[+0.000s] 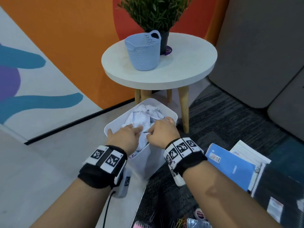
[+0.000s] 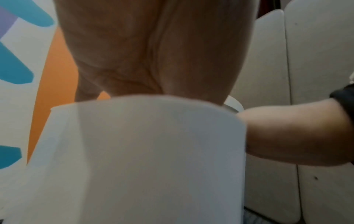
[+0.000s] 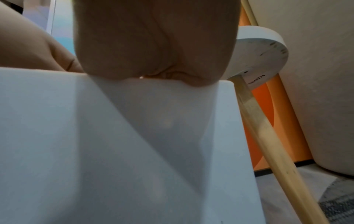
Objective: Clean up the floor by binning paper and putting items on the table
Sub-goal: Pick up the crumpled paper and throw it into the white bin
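A white bin [image 1: 148,162] stands on the floor in front of the round table [image 1: 164,78], packed with crumpled white paper [image 1: 144,116]. My left hand [image 1: 126,134] lies over the bin's near-left corner with its fingers stretched flat onto the paper. My right hand [image 1: 162,130] is over the near-right side. Its fingers curl down into the paper and its thumb and forefinger pinch a fold. The wrist views show only my palms above the bin wall [image 2: 143,151] [image 3: 114,151]; the fingertips are hidden there.
On the table stand a light blue basket [image 1: 143,51] and a potted plant [image 1: 164,41]. A blue notebook [image 1: 230,168], white booklets [image 1: 250,153], paper clips [image 1: 177,222] and small items lie on the dark carpet at right. A wooden table leg [image 3: 268,136] and a grey sofa [image 1: 263,46] are close by.
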`<state>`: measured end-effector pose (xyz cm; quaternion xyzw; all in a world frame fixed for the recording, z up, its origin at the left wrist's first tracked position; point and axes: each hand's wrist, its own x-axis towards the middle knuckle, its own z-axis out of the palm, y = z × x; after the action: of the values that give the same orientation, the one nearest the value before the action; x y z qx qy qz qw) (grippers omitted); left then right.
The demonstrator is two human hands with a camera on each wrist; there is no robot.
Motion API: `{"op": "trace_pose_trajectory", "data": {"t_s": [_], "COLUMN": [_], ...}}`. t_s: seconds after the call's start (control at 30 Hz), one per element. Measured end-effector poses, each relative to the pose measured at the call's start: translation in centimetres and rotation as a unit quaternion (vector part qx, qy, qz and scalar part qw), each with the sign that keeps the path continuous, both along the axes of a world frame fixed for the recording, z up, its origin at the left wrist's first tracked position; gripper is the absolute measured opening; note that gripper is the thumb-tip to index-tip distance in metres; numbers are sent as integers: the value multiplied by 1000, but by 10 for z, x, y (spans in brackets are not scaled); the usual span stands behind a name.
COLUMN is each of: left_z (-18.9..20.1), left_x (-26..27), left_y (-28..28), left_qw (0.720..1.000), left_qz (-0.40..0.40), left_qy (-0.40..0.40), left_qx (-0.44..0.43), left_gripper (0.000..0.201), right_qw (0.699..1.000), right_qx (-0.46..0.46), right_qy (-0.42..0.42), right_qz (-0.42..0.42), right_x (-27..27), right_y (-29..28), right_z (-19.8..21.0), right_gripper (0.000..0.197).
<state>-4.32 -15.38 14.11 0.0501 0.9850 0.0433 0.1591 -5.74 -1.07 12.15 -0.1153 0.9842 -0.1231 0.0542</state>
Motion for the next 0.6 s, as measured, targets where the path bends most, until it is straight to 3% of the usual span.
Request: {"op": "trace_pose_trajectory", "data": {"t_s": [0.1,0.2,0.37,0.5,0.6], "left_z": [-3,-6,-11,16,42], "left_x": [0,-1,-11,-2,19], "left_y": [4,2,-4,-3,5], "left_qw": [1000,1000,990,979,944], "left_qz": [-6,-6,19,5,-56], "left_qy": [2,0,51,150,269], "left_qx": [-22,-12,134,137,181], "left_gripper": [41,42,39,43,44], "right_qw": [999,993,984,966,941], "right_qx": [-33,-111,-171,-189,-199], "right_qy": [21,15,36,163,250], "right_qz": [-11,-24,-40,-67,-113], "right_x": [3,4,8,28,46], "right_y": [3,6,4,9,26], "right_z": [-6,-5,-5,3,9], "right_gripper": [32,18,17,18,14]}}
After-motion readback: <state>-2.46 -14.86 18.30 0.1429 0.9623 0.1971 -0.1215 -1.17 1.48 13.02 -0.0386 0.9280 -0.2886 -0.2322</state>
